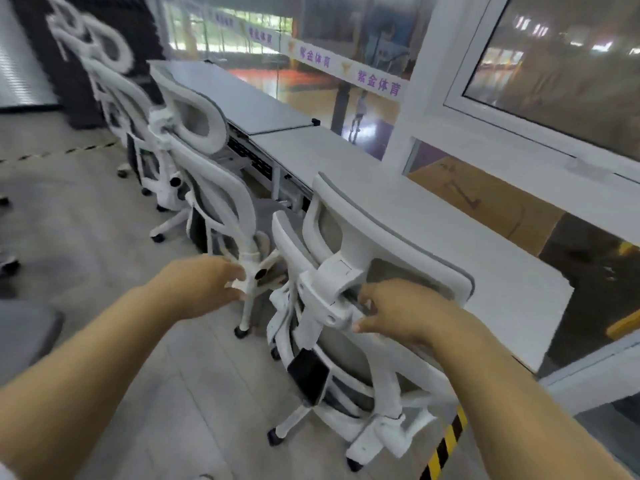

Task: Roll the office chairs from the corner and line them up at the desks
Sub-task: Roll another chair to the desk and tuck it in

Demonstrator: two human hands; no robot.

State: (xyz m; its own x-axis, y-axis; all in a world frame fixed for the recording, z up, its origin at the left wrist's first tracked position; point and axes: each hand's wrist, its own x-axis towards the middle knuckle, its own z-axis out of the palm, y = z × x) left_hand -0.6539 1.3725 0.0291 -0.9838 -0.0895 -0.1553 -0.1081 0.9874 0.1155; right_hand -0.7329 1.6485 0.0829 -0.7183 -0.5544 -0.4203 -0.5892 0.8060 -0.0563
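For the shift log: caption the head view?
Both hands, left hand and right hand, at the nearest white office chair, three lined along the desks.

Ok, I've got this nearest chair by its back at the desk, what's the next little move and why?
Probably a short push straight in. The right hand is on the nearest chair just under its headrest, while the left hand hovers beside it, apparently touching nothing. The chair looks slightly angled to the desk, so squaring it would match the next chair in the row.

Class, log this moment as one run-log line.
right hand: on nearest chair back | left hand: open, beside it | chairs at desk: three
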